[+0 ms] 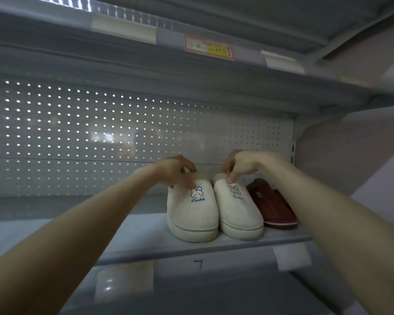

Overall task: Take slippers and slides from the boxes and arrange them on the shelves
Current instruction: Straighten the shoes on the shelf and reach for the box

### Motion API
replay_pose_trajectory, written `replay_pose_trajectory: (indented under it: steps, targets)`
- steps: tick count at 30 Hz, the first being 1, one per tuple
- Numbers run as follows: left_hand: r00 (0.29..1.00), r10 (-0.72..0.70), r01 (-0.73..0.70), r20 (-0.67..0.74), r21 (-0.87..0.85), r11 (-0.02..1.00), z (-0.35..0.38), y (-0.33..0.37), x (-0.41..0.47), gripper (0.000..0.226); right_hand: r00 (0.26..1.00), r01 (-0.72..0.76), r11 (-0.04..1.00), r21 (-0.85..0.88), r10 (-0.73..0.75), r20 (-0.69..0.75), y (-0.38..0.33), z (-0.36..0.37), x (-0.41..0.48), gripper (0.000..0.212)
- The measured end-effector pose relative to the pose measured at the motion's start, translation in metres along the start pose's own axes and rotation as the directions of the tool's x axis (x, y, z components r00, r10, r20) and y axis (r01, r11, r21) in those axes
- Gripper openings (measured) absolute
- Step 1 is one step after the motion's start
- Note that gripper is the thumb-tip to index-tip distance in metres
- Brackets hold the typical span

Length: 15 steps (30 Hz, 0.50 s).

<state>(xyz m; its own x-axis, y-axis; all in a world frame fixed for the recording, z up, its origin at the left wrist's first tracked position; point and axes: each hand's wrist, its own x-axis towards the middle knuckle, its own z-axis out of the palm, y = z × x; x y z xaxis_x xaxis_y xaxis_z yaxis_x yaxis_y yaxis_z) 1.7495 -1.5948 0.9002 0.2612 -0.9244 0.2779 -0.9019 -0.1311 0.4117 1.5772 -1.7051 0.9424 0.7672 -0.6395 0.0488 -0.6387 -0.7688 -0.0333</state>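
Left hand (175,170) reaches in over the grey metal shelf (134,237), fingers (190,184) curled and pinching the fuzzy collar of the left cream plush slipper with a bunny patch and "Cute" embroidery (191,214). Slipper sits toe-out near the shelf's front edge, sole flat on the shelf.

Touching its right side: the matching right cream plush slipper (238,212), same orientation. Right hand (242,164) is on it, fingers (232,178) pinching the upper's top edge by the opening, index tip pressing just above the bunny patch.

Handling, judged: light, soft, squashy uppers that dent under a pinch; rubbery soles stiffer and likely grippy on metal, so lift and set rather than slide. Not fragile. Best hold is the collar or heel opening, as now; plush isn't slippery.

Just right again, close against the cream pair: dark red ribbed slipper with a pale sole edge (274,208), partly hidden behind the right forearm. That's the tight side, little room to nudge rightward.

Behind: white perforated back panel (77,133), well clear. Above: upper shelf edge carrying a red and yellow price tag (208,47), plenty of headroom. Left stretch of shelf is bare. No boxes in view.
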Motion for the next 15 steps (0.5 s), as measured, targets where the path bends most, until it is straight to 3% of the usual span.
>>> replay_pose_trajectory:
  steps: [6,15]
  targets:
    - [0.996,-0.063,0.063,0.055,0.013,0.998,0.015,-0.013,0.012,0.047,0.997,0.034,0.997,-0.073,-0.029,0.072,0.006,0.018,0.025,0.044]
    - [0.997,-0.057,0.052,0.054,0.092,0.994,0.021,-0.011,0.012,0.049,0.991,0.027,0.999,-0.032,-0.023,0.129,0.010,0.014,0.025,0.046]
